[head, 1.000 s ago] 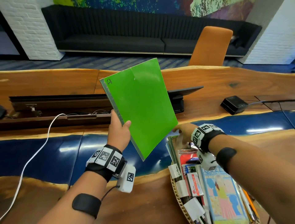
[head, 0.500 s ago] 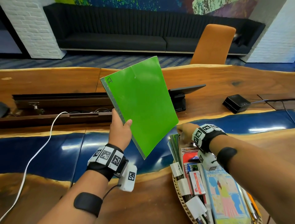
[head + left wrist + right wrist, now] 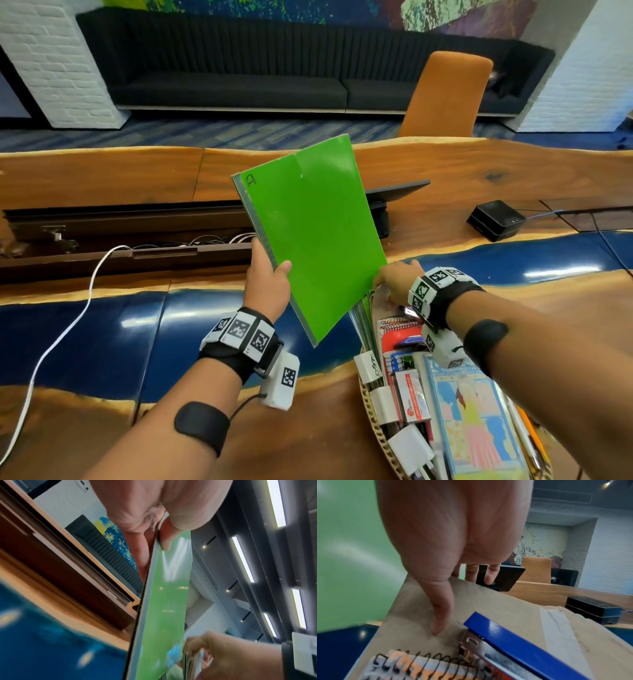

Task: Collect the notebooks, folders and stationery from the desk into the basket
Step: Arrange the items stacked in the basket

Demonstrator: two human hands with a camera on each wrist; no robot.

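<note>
My left hand (image 3: 265,279) grips a green notebook (image 3: 315,236) by its spine edge, thumb on the cover, and holds it tilted above the desk, left of the basket. In the left wrist view the thumb (image 3: 173,534) presses on the green notebook (image 3: 164,601). The wicker basket (image 3: 375,421) at the lower right holds notebooks, a red spiral pad (image 3: 399,334), a blue stapler (image 3: 518,646) and other stationery. My right hand (image 3: 394,279) grips the far edge of a brown folder (image 3: 496,609) standing in the basket, thumb (image 3: 441,608) on its front, fingers behind it.
An open cable trough (image 3: 120,236) with wires runs along the desk's back left, and a white cable (image 3: 65,325) trails toward me. A black tablet stand (image 3: 387,205) and a black box (image 3: 496,219) sit behind the basket. An orange chair (image 3: 448,92) stands beyond the desk.
The green notebook has edged slightly down and right, toward the basket. My right hand has stayed on the folder's edge in the basket.
</note>
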